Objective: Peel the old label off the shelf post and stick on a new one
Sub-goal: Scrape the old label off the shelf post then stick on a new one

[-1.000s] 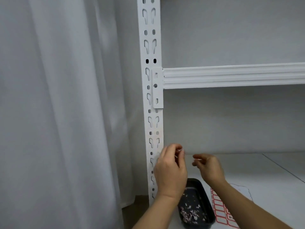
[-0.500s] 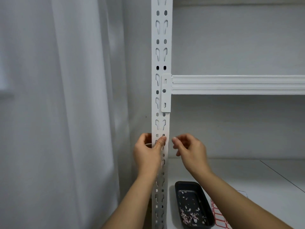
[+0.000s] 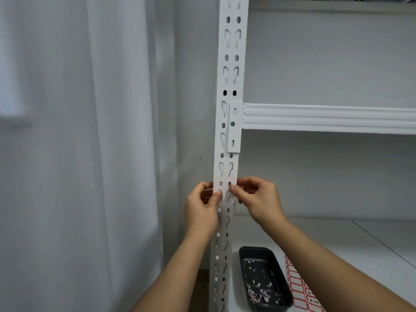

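Observation:
The white slotted shelf post runs up the middle of the view. My left hand grips its left edge at about chest height, fingers curled behind it and the thumb tip pressed on the front face. My right hand pinches the right edge at the same height, with its thumb tip on the front face next to the left thumb. Between the left fingers shows a thin pale strip; I cannot tell whether it is a label. No label shows plainly on the post. A sheet of red-bordered labels lies on the lower shelf.
A black tray holding several small paper scraps sits on the lower shelf board beside the post. A white shelf beam crosses at the right. A pale curtain hangs at the left.
Both hands rose from over the tray to the post. The left hand took hold of the post first, then the right hand closed in and set its thumb beside the left thumb.

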